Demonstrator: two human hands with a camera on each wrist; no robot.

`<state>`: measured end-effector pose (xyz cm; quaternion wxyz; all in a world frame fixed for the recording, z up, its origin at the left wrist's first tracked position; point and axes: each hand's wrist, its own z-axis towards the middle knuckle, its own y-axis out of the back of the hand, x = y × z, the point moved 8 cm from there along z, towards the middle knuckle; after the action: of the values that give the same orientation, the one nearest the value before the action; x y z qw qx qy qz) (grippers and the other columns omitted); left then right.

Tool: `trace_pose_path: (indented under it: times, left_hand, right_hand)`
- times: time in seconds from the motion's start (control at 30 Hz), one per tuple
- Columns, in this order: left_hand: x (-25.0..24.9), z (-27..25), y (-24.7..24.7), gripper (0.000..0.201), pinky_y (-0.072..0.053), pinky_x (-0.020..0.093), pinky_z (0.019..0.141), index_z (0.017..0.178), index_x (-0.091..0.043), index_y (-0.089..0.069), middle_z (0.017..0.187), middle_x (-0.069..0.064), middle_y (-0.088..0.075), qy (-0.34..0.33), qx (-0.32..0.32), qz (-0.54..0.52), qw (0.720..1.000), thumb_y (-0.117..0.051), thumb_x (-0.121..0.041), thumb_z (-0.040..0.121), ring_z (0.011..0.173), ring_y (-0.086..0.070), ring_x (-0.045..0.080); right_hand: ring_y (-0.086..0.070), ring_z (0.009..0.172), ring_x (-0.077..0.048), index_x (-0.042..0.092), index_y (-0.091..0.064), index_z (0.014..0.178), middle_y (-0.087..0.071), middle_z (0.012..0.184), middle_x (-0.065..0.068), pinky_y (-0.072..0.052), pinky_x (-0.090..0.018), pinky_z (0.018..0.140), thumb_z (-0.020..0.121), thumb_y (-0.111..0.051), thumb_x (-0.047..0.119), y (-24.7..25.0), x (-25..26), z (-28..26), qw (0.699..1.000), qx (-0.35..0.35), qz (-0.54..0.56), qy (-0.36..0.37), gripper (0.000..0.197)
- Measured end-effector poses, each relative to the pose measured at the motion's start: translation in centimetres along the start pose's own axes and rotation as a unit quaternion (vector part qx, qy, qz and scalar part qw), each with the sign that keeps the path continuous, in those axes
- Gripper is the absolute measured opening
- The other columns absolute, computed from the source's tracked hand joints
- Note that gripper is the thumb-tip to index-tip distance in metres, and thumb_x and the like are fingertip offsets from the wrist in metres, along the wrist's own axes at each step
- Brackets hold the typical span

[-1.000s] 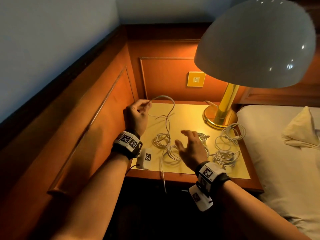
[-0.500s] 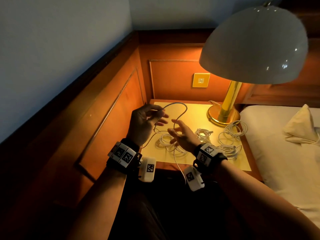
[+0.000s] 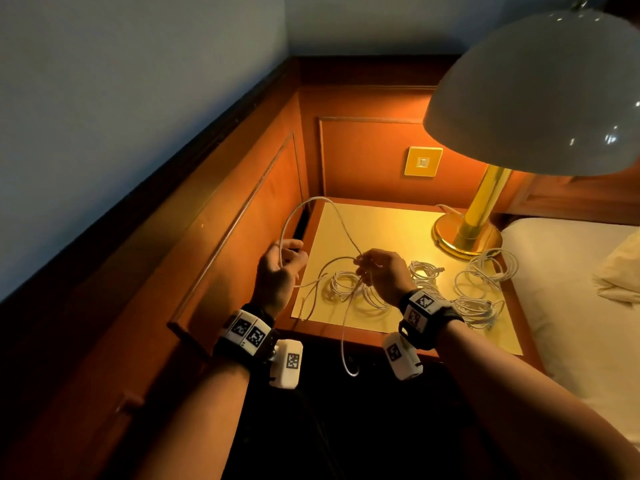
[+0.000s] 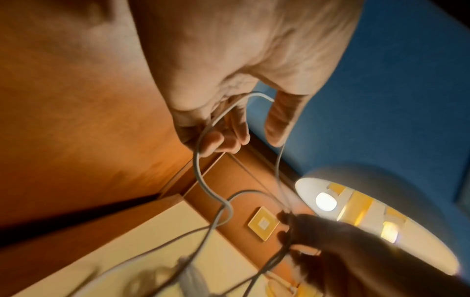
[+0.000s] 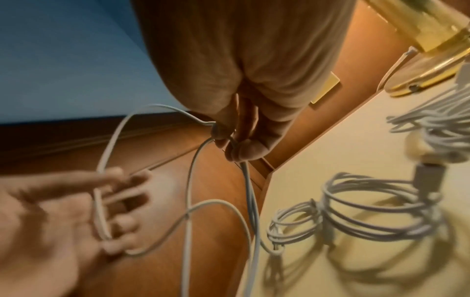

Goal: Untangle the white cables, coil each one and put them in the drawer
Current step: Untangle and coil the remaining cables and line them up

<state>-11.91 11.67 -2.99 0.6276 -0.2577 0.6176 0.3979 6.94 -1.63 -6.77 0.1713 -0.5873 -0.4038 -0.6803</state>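
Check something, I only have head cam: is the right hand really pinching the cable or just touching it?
Observer: Pinching. Right wrist cam shows the right hand with the cable clamped between its fingertips, more than one strand gathered there.
Operator: Left hand?
Observer: Left wrist cam shows the cable running between the curled fingers of the left hand and arcing past the thumb.
Operator: Any knot between them?
Observer: Left wrist cam shows the cable crossing itself once below the left hand. I can't tell whether it's a knot.
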Motion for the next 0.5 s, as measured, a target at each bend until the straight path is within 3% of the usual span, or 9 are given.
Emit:
trace_pose_path:
  times: [0.1,0.2,0.3,0.4,0.5]
  left_hand:
    - [1.9,0.2,-1.3,0.047,-0.052,0.028,0.073,0.122,-0.024,-0.062,0.113,-0.003,-0.061,0.031,0.058,0.103,0.993,-0.076,-0.039,0.08,0.093,-0.061,0.019]
    - [3.0,1.1,-1.8,0.049,-0.05,0.02,0.081,0.122,-0.022,-0.065,0.122,-0.001,-0.06,0.018,0.064,0.155,0.986,-0.084,-0.026,0.077,0.105,-0.06,0.017]
    - [3.8,1.9,-2.4,0.05,-0.044,0.023,0.097,0.12,-0.024,-0.068,0.133,-0.001,-0.057,0.011,0.089,0.18,0.98,-0.086,-0.019,0.073,0.121,-0.053,0.014]
    - [4.3,2.3,-1.7,0.052,-0.045,0.019,0.087,0.124,-0.017,-0.065,0.124,0.005,-0.062,0.031,0.016,0.143,0.989,-0.082,-0.01,0.076,0.114,-0.057,0.018]
    - [4.1,2.5,-1.4,0.05,-0.049,0.029,0.08,0.12,-0.019,-0.068,0.106,0.003,-0.065,-0.026,-0.032,0.181,0.983,-0.084,-0.015,0.074,0.098,-0.061,0.021]
  right_hand:
    - [-0.057,0.061,-0.016,0.002,-0.067,0.092,-0.065,0.079,-0.014,-0.047,-0.02,0.052,0.098,-0.048,-0.002,-0.3,1.9,0.1,0.999,0.002,0.04,0.02,0.02]
    - [-0.057,0.063,-0.013,0.004,-0.063,0.095,-0.065,0.082,-0.011,-0.046,-0.017,0.052,0.1,-0.044,0.002,-0.6,3.0,0.3,0.999,0.003,0.025,0.043,0.019]
    - [-0.057,0.066,-0.016,0.007,-0.058,0.095,-0.065,0.083,-0.011,-0.046,-0.022,0.056,0.101,-0.041,0.004,-0.6,3.3,0.5,0.999,0.001,0.018,0.048,0.018]
    - [-0.054,0.069,-0.021,0.005,-0.056,0.097,-0.062,0.083,-0.013,-0.044,-0.027,0.057,0.1,-0.038,-0.001,0.3,3.1,0.4,0.996,-0.011,0.081,0.023,0.019]
    - [-0.051,0.07,-0.021,0.004,-0.054,0.097,-0.057,0.081,-0.012,-0.043,-0.028,0.057,0.1,-0.032,-0.002,1.3,3.4,0.2,0.989,-0.03,0.143,0.011,0.023]
